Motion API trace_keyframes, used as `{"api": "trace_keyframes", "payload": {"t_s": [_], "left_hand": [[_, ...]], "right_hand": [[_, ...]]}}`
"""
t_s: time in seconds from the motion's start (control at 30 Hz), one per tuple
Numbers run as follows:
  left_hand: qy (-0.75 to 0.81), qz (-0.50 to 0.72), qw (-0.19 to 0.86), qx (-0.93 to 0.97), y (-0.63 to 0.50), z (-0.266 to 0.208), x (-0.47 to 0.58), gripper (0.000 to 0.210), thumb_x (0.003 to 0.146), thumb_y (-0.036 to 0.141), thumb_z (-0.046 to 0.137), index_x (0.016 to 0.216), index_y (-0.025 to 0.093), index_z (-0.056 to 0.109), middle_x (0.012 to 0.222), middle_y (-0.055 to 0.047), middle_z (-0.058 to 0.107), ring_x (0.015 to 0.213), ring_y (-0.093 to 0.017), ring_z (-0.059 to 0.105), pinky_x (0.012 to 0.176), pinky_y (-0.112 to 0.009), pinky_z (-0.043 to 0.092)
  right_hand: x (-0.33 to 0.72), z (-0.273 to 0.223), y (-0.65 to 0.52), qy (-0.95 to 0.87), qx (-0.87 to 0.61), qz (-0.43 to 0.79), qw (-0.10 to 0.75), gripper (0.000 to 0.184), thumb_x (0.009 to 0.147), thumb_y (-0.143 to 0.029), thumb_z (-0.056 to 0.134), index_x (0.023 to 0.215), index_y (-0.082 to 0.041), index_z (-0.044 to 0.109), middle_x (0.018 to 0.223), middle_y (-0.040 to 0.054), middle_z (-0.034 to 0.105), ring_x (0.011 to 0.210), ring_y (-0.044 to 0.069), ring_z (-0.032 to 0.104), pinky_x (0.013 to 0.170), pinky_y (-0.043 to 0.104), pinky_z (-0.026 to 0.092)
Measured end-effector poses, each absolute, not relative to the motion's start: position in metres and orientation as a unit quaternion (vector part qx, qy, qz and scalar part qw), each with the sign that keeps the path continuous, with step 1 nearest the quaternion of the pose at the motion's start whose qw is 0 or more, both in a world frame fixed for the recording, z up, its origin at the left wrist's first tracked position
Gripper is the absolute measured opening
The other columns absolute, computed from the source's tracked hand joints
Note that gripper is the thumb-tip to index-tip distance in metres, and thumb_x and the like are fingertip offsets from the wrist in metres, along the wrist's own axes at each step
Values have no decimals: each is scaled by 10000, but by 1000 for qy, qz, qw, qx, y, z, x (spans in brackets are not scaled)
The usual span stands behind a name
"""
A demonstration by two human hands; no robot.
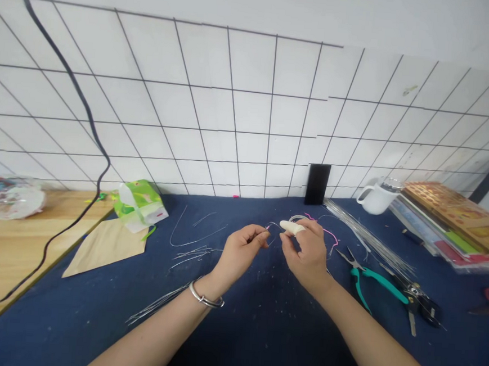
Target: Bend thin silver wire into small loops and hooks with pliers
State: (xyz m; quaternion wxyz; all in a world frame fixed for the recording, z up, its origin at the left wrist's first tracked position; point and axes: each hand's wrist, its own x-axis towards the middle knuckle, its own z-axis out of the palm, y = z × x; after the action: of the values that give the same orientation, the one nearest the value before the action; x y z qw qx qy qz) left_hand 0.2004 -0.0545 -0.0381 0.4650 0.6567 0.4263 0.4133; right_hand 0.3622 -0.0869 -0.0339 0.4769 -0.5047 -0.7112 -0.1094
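Note:
My left hand (241, 251) is closed in a pinch on a thin wire (274, 224), with a bit of pink at the fingertips. The wire curves across the small gap towards my right hand (310, 257), whose fingers are bent around its other end; the exact grip is partly hidden. A cream-coloured finger cot (292, 227) covers the right index finger. Behind the right hand a pink cord (332, 236) lies on the dark blue cloth (237, 329). Loose bent wires (194, 253) rest left of my left hand, and more straight wires (156, 306) lie by the left forearm.
On the right are teal-handled pliers (383, 281), another metal tool (415, 295), a long wire bundle (367, 233), a white mug (376, 198) and stacked books (457, 214). A black block (317, 184) stands against the tiled wall. Leftward are a green packet (142, 194), brown paper (108, 245) and a black cable (85, 103).

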Motion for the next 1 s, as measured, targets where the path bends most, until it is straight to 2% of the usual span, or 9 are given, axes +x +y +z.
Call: {"api": "trace_keyframes", "payload": {"t_s": [0.23,0.4,0.63,1.0], "left_hand": [[416,425,480,645,-54,-39,200,233,821,371,520,882,169,618,669,-16,625,549,-114,498,532,-218,390],[417,422,480,646,-53,-40,200,240,822,352,516,934,168,623,663,-17,623,564,-116,505,533,-213,395],[418,418,489,641,-53,-40,199,262,824,340,517,1004,174,611,666,-19,627,570,-116,507,539,-215,399],[353,452,613,544,-52,-39,198,233,812,344,561,929,150,611,654,6,563,504,-67,421,483,-189,334]], "right_hand": [[363,-33,-88,-723,-488,-137,470,191,790,-137,569,969,-199,597,779,43,644,888,222,548,843,422,405],[362,-32,-87,-713,-484,-152,484,128,786,-138,580,900,-190,608,784,45,635,879,216,550,839,417,418],[361,-33,-88,-716,-480,-151,484,121,788,-143,584,898,-185,610,784,45,633,870,215,557,826,421,424],[356,-37,-91,-712,-494,-83,492,131,809,-160,567,930,-189,607,834,55,622,875,207,557,818,403,437]]}}
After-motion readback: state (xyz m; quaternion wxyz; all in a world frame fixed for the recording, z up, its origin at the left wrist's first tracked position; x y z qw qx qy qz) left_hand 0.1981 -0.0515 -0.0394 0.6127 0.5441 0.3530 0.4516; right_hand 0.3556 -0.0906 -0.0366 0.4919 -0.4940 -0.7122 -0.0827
